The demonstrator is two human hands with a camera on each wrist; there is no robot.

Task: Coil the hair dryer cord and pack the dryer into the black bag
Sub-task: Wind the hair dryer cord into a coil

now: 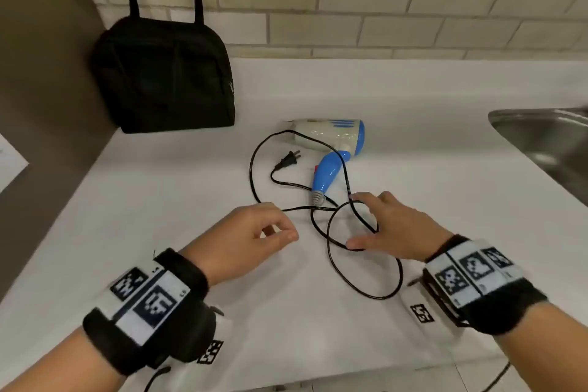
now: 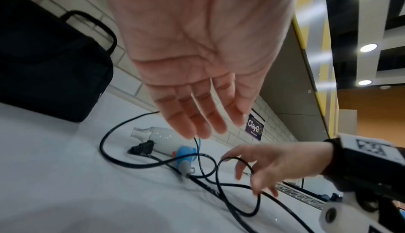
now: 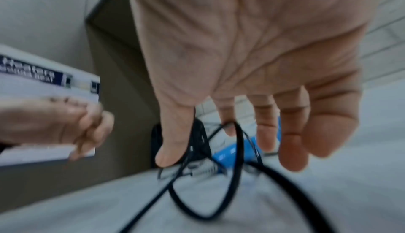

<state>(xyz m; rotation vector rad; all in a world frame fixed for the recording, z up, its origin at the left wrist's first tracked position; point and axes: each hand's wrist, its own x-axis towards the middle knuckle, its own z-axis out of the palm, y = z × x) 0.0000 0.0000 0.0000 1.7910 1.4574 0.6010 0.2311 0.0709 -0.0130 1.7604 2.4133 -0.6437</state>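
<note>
The white and blue hair dryer [image 1: 331,140] lies on its side on the white counter [image 1: 159,232], its black cord [image 1: 366,289] spread in loose loops toward me, plug [image 1: 288,162] left of the handle. The black bag [image 1: 162,73] stands shut against the wall at back left. My right hand [image 1: 359,221] is spread over the cord; one loop [image 3: 236,132] hangs over the index finger and the thumb rests on the cord. My left hand [image 1: 286,226] hovers left of the loops, its fingers [image 2: 197,125] relaxed and nearly straight beside a strand, palm holding nothing.
A steel sink [image 1: 547,137] is sunk into the counter at the right. A tiled wall [image 1: 381,9] runs along the back and a brown panel [image 1: 38,73] closes the left side. A white labelled box [image 3: 43,84] sits beyond the panel.
</note>
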